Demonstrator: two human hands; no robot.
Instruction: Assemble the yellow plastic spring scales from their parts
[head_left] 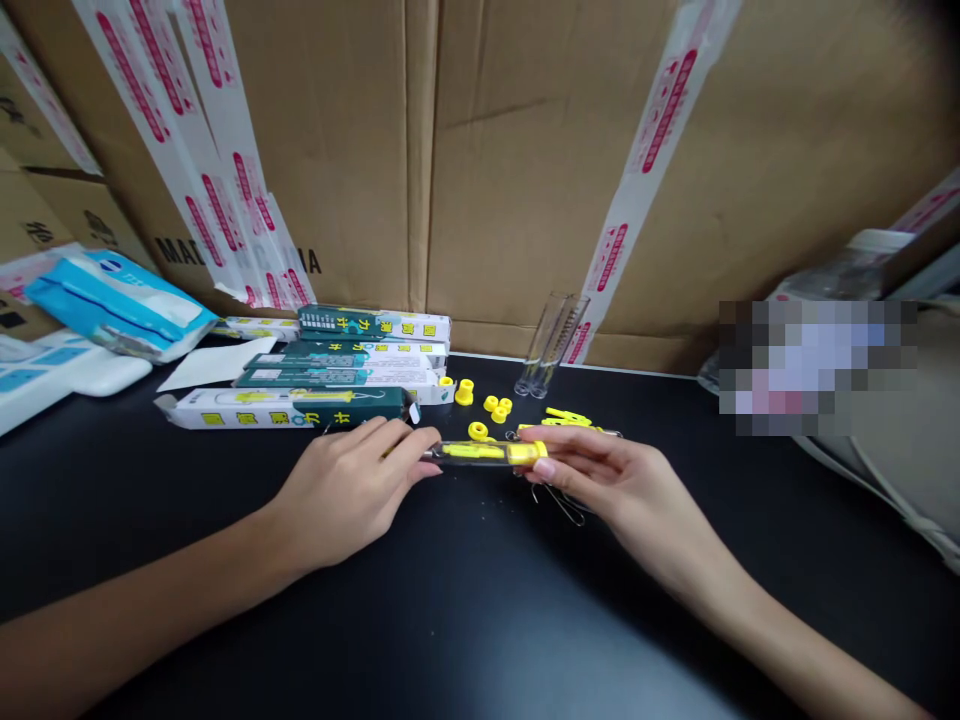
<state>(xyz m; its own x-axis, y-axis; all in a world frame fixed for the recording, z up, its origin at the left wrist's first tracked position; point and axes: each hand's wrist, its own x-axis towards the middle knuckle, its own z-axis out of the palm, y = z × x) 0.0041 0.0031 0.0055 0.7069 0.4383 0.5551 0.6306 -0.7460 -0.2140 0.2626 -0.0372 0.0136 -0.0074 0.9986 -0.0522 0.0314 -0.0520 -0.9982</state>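
A clear tube with a yellow part inside point(480, 452) lies level just above the black table point(465, 600), held at both ends. My left hand point(352, 490) pinches its left end with the fingertips. My right hand point(607, 480) grips the right end, where a yellow cap point(529, 452) sits on the tube. A thin wire hook point(559, 503) lies under my right fingers. Several small yellow caps point(487, 405) and yellow clips point(566, 418) are scattered just beyond the tube.
Green and white product boxes point(322, 380) are stacked at the back left. Two empty clear tubes point(551, 345) lean on the cardboard cartons point(525, 170) behind. Blue and white packets point(112, 310) lie at the far left. A bag point(885, 440) sits at the right.
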